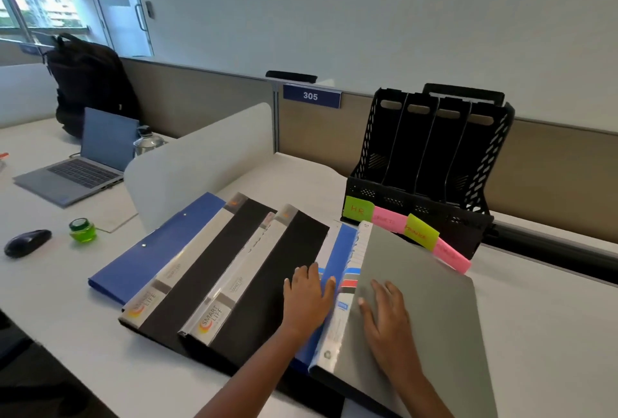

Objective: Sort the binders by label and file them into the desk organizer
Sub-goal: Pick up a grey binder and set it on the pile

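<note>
Several binders lie fanned out on the white desk [535,300]: a blue one [150,250] at the left, two black ones [207,270] [264,287], a second blue one [341,250], and a grey one [434,317] on top at the right. My left hand [307,297] rests flat on the right black binder with its fingertips on the second blue one. My right hand [384,314] lies flat on the grey binder's cover. A black desk organizer [431,163] with several slots stands behind. Green and pink sticky labels [359,208] sit along its front; one reads HR.
A white divider panel [200,156] stands left of the binders. Beyond it are a laptop [83,163], a water bottle [147,141], a backpack [90,83], a black mouse [28,242] and a small green jar [83,229]. A partition with sign 305 [311,96] backs the desk.
</note>
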A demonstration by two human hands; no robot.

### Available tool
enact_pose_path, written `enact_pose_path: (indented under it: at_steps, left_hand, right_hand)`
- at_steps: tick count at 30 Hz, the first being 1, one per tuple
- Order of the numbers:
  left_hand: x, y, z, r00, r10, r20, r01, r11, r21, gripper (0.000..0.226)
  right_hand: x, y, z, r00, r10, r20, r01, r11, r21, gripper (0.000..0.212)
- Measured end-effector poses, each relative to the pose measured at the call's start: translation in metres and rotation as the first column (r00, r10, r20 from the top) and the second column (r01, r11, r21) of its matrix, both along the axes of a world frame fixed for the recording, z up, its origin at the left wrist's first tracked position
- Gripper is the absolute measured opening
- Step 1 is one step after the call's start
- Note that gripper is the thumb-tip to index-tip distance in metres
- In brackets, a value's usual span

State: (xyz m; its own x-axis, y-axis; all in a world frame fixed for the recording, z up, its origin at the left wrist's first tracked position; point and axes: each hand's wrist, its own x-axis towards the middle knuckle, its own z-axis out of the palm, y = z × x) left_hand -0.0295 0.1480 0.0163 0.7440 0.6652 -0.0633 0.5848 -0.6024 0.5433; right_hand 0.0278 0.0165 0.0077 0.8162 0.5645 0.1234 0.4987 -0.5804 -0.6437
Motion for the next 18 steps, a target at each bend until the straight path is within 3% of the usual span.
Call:
enact_pose_path:
  at_steps: [4, 5, 11, 18]
  left_hand:
    - [-0.016, 0.035, 0.003, 0.994, -0.023, -0.104, 0.028, 0.998, 0.049, 0.058]
    - [-0.021, 0.046, 0.004, 0.993, -0.023, -0.115, 0.031, 0.997, 0.070, 0.058]
    - [-0.042, 0.100, 0.002, 0.984, -0.001, -0.176, 0.030, 0.986, 0.162, 0.058]
    - [-0.038, 0.124, -0.016, 0.984, -0.018, -0.180, 0.042, 0.990, 0.134, 0.065]
  right_hand:
    - [-0.006, 0.038, -0.002, 0.999, -0.043, 0.028, 0.044, 0.999, -0.018, 0.116]
    - [-0.009, 0.047, -0.003, 0.997, -0.062, 0.040, 0.065, 0.996, -0.066, 0.117]
    - [-0.017, 0.070, -0.012, 0.976, -0.178, 0.129, 0.196, 0.970, -0.146, 0.058]
    - [-0.014, 0.078, -0.021, 0.964, -0.214, 0.155, 0.237, 0.959, -0.155, 0.055]
